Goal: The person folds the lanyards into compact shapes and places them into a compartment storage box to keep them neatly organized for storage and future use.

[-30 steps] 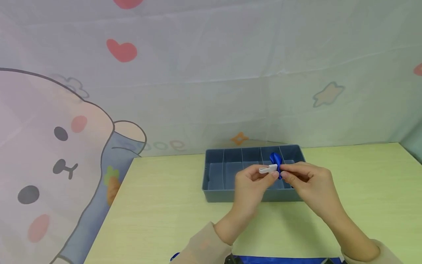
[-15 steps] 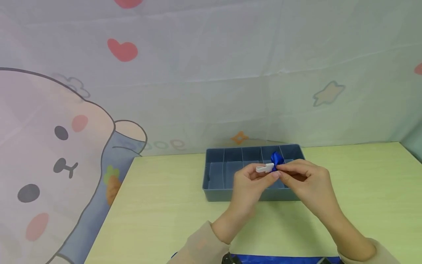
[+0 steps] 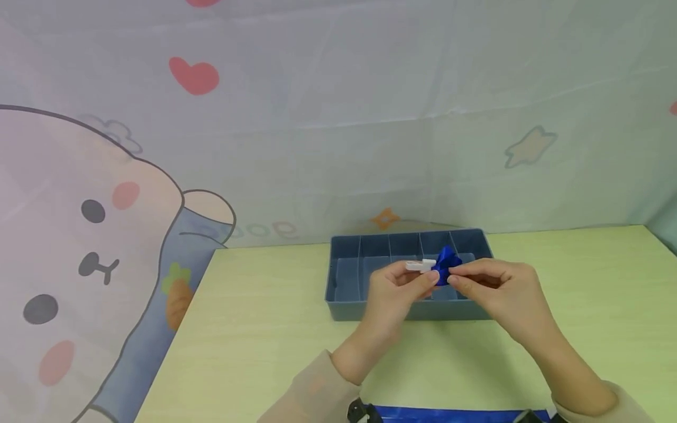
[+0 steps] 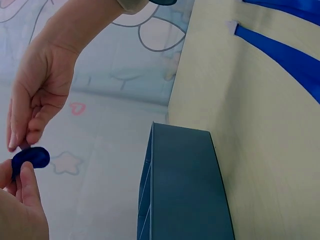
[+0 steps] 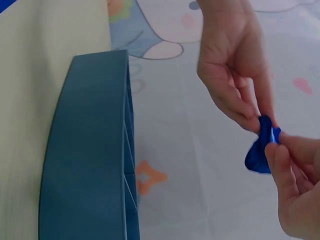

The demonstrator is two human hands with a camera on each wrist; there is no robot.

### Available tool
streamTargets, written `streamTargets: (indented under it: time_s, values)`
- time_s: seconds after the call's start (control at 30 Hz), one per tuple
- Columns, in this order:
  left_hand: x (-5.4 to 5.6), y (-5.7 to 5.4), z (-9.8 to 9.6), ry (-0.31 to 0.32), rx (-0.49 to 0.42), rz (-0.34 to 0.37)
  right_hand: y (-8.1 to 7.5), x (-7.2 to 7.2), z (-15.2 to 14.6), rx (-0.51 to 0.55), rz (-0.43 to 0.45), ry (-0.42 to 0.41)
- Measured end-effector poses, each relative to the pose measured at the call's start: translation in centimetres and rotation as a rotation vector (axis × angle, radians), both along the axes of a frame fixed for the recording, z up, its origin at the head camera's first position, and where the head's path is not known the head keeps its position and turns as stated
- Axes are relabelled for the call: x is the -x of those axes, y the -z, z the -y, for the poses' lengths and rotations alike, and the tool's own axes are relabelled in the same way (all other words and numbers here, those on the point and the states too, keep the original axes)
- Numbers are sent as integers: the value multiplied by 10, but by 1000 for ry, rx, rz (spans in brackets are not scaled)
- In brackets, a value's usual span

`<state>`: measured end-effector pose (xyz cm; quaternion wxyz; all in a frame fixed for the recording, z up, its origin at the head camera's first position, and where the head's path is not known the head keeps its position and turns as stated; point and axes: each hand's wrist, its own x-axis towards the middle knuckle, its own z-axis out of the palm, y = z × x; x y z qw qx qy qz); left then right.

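A small bow of shiny blue ribbon (image 3: 446, 264) is held up above the near side of a divided box. My left hand (image 3: 394, 299) pinches its left side between thumb and fingers. From that grip a narrow white folded piece (image 3: 420, 265) sticks out to the left. On the other side, my right hand (image 3: 499, 294) pinches the bow's right edge with thumb and forefinger. In the left wrist view a rounded blue loop (image 4: 37, 157) shows between the two hands. The right wrist view shows the gathered ribbon (image 5: 259, 155) flaring below the fingertips.
The grey-blue box (image 3: 349, 311) with several compartments stands at the table's back, against a printed cloth (image 3: 338, 117). A long blue ribbon (image 3: 439, 415) lies along the near edge of the table (image 3: 254, 329). Another blue strip (image 4: 280, 55) has a whitish end.
The bow has turned and spread wider between the fingers, and the white piece has swung more level. The left hand has shifted slightly left; the right fingers have shifted their pinch on the ribbon.
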<state>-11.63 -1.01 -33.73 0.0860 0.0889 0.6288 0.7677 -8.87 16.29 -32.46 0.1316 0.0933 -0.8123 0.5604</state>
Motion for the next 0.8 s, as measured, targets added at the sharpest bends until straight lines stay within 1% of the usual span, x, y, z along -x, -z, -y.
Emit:
streamTargets:
  time_s: [0.07,0.1,0.17,0.2,0.27,0.33,0.47,0.53,0.63,0.7,0.8]
  values:
    - [1,0,1,3,1,15,-1,1,-5,53,9,-11]
    - [1,-1,2,4,-2,25,-1,3,-7,104,12,-18]
    - [2,-1,3,9,-9,40,0,7,-13,230,-13,-42]
    - [2,-1,4,13,-14,47,1,9,-15,277,-29,-56]
    - [2,-2,4,23,-21,62,5,13,-21,341,-42,-118]
    - [3,-3,6,37,-25,76,8,18,-26,338,-30,-215]
    - [3,-5,9,71,-26,102,14,25,-34,213,45,-432]
    - [4,-5,10,90,-32,116,16,27,-35,188,78,-514]
    - [5,-5,10,115,-46,132,17,29,-36,188,98,-580]
    - [6,-4,10,125,-58,141,17,30,-35,205,98,-598]
    - [6,-3,10,129,-72,146,19,30,-34,256,68,-604]
